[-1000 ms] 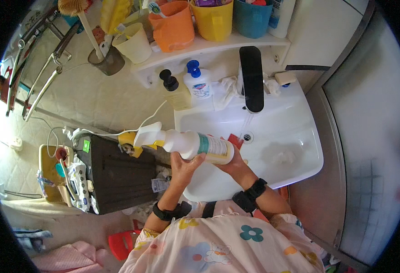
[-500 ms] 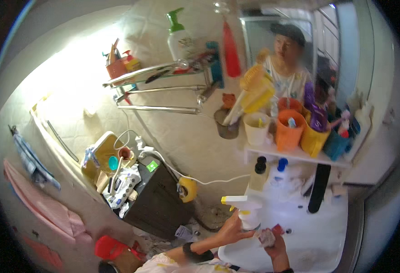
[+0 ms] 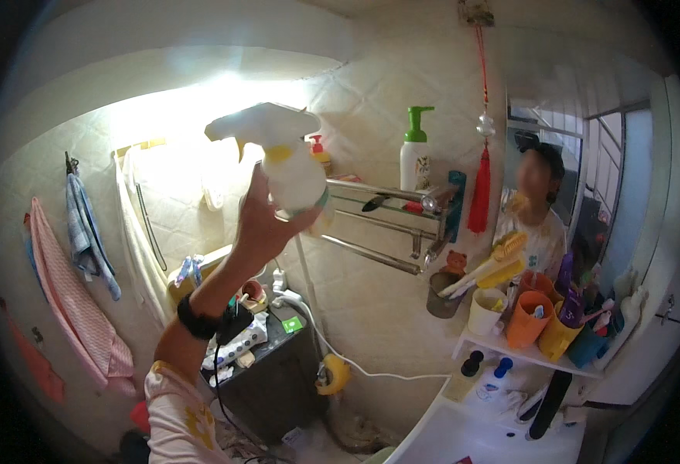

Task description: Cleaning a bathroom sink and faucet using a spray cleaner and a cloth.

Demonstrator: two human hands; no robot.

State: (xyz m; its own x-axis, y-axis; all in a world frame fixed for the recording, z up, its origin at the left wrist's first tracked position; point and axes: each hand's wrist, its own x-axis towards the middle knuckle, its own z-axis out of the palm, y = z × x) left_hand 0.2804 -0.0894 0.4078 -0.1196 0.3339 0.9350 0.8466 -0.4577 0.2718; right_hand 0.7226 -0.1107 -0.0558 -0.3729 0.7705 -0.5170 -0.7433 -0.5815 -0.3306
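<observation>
My left hand (image 3: 261,220) is raised high in front of the wall. Its fingers are wrapped round a white spray bottle (image 3: 297,182) with a white trigger head and a yellow part below it. The bottle is close to the left end of the chrome rack (image 3: 379,264) and covers part of it. A black band (image 3: 197,317) circles my left wrist. My right hand is out of view. At the lower edge, over the sink (image 3: 479,429), a small red corner of something (image 3: 464,461) shows; I cannot make out what it belongs to.
A green-topped pump bottle (image 3: 415,162) stands on the rack. Cups and brushes, among them an orange cup (image 3: 529,321), crowd the ledge (image 3: 526,354) below the mirror. A dark cabinet (image 3: 270,379) carries clutter and a white cable (image 3: 386,373). Towels (image 3: 77,309) hang at left.
My left hand has lifted the spray bottle from over the sink up and left to the rack. My right hand, which held a crumpled pale wad, has left the view. The view has tilted upward and leftward.
</observation>
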